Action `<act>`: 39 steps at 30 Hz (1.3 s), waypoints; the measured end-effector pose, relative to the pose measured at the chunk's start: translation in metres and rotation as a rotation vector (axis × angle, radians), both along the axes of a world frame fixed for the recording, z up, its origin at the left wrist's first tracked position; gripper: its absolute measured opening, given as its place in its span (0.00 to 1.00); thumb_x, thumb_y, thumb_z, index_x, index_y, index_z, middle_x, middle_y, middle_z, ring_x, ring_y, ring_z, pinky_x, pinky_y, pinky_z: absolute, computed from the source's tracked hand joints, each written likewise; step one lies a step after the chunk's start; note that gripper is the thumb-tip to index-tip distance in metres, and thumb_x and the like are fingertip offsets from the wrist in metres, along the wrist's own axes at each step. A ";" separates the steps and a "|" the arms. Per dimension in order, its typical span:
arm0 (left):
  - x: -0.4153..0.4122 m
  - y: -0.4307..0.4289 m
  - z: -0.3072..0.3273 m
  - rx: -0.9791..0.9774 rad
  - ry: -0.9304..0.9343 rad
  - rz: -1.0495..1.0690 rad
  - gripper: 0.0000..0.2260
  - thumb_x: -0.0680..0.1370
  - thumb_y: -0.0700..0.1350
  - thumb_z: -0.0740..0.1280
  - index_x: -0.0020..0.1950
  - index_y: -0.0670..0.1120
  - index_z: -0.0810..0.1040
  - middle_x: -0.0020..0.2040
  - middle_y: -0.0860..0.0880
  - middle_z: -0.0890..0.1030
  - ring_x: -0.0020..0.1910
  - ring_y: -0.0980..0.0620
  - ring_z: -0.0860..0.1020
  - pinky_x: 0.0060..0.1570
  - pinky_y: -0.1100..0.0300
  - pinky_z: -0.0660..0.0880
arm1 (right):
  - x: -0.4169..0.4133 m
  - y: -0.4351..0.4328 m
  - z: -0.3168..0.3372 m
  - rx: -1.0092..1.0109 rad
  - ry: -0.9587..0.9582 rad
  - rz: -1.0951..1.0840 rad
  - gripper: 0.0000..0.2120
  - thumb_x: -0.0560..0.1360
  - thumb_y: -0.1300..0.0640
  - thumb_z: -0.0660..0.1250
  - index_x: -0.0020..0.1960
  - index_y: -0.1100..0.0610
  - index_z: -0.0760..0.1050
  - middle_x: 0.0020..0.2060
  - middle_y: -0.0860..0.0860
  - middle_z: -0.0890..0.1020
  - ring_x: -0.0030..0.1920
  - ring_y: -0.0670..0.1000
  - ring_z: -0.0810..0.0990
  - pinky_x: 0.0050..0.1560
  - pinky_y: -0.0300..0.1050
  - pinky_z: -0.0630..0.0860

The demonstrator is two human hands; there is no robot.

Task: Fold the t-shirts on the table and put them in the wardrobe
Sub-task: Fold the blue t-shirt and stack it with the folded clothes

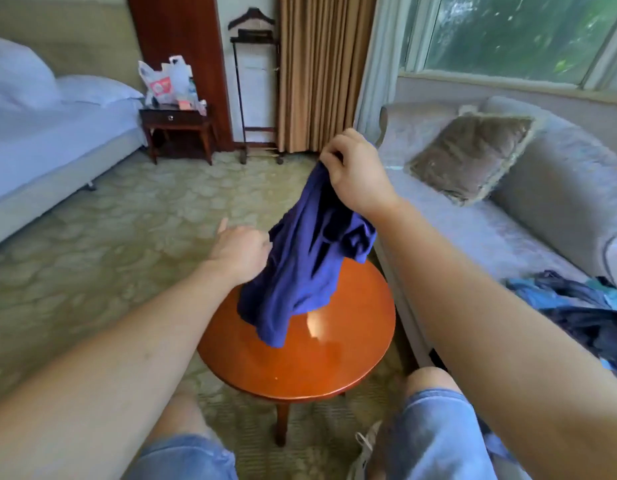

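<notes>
A patterned green carpet [127,237] spreads under everything, out past both hands. Far off to the left of the left hand [239,252] stands a bed [40,150] with white sheets and pillows. Just right of the right hand [352,171] runs a pale grey sofa [490,230], and above it, beyond that hand, a window [508,32] shows green leaves. A tan pleated curtain [321,71] hangs straight ahead, beyond the right hand.

Directly below both hands sits a round, glossy reddish wooden desk [334,358]. The navy t-shirt [300,271] hangs crumpled between the hands. Its top is pinched in the curled fingers of the raised right hand, and its lower end trails down onto the desk top. The left hand is lower, at the shirt's left edge and touching the cloth, with one finger sticking up. Its other fingers are hidden by the fabric, so I cannot tell whether it grips the shirt.

On the sofa seat, beside the right forearm, lies a heap of dark and teal clothes [577,306]. Further along the sofa, right of the right hand, a brown fringed cushion [469,154] leans against the backrest. A dark valet stand [253,81] with a hanger top stands ahead, between the hands, against the wall. Left of it, beyond the left hand, a dark nightstand [175,123] carries white plastic bags [165,81]. One bears a pink-red print too blurred to read. Nearest the camera, light denim shorts [435,438] cover the person's legs.
</notes>
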State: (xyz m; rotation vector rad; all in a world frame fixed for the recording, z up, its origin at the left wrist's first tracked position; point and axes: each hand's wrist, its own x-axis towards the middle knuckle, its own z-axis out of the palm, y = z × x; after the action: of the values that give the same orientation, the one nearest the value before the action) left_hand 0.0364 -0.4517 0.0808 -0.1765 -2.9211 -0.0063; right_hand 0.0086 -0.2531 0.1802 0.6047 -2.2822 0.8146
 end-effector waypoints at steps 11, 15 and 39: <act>-0.026 0.024 -0.116 0.436 -0.530 -0.124 0.16 0.80 0.59 0.61 0.46 0.48 0.77 0.43 0.50 0.80 0.46 0.46 0.77 0.44 0.53 0.72 | -0.059 -0.006 -0.149 0.003 -0.493 -0.051 0.12 0.79 0.63 0.63 0.60 0.66 0.76 0.70 0.61 0.69 0.68 0.57 0.70 0.59 0.33 0.61; -0.035 0.030 -0.145 0.384 -0.650 -0.138 0.31 0.75 0.62 0.68 0.73 0.49 0.69 0.65 0.47 0.71 0.62 0.46 0.73 0.59 0.53 0.72 | -0.061 0.004 -0.187 0.156 -0.824 -0.097 0.35 0.79 0.60 0.63 0.80 0.54 0.48 0.78 0.59 0.38 0.71 0.57 0.69 0.63 0.41 0.64; -0.020 0.047 -0.160 0.788 -0.683 -0.025 0.17 0.78 0.60 0.64 0.63 0.53 0.72 0.44 0.53 0.82 0.44 0.54 0.80 0.49 0.57 0.76 | 0.039 0.023 -0.288 -0.002 -0.908 -0.009 0.08 0.76 0.63 0.65 0.39 0.59 0.80 0.37 0.57 0.74 0.39 0.51 0.72 0.43 0.48 0.69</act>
State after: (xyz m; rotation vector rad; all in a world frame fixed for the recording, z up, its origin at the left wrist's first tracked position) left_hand 0.0165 -0.4044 -0.0792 -0.0823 -3.2546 -1.4434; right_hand 0.0472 -0.2297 -0.1077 0.2220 -3.0726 1.2655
